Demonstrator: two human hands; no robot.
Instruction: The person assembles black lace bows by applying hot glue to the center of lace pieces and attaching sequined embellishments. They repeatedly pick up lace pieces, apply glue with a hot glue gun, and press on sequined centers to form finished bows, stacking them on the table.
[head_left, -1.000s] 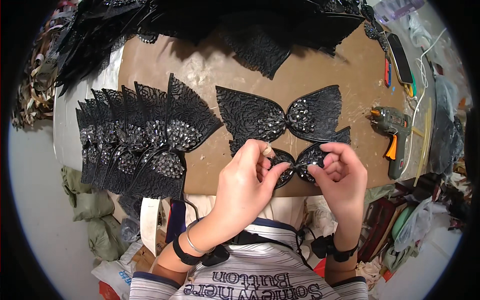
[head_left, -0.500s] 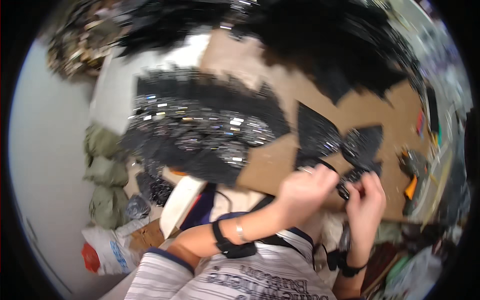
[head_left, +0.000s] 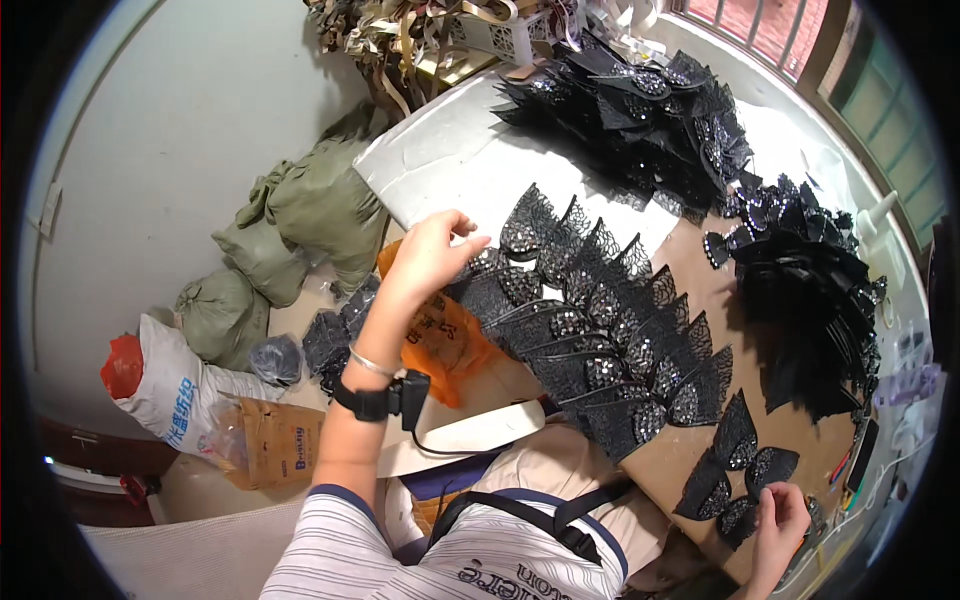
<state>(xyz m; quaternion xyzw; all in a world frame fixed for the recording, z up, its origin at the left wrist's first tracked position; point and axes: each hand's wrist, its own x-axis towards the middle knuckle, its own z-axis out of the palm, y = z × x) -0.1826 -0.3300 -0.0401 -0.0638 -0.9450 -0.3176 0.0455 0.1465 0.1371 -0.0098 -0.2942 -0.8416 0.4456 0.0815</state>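
Note:
Several black lace pieces with sequins [head_left: 603, 305] lie overlapping in a long slanting row on the table. My left hand [head_left: 435, 258] hovers at the row's far-left end, thumb and fingers apart and bent, with nothing visible between them. Toward the near right, a small cluster of black pointed pieces with sequined centres [head_left: 737, 445] lies on brown board. Beside the cluster's nearest piece is my right hand [head_left: 783, 522], its fingers drawn together; what they hold, if anything, is hidden.
Black pieces are heaped at the back [head_left: 650, 115] and right [head_left: 805, 310]. An orange plastic bag [head_left: 450, 350] hangs by the table's left side. Green sacks [head_left: 325, 215] and a white sack [head_left: 180, 385] stand on the left. A pen and cable lie at the right edge.
My left hand has moved from beside the right hand to the row's far-left end. The hands are now wide apart. The whole view has turned and shifted.

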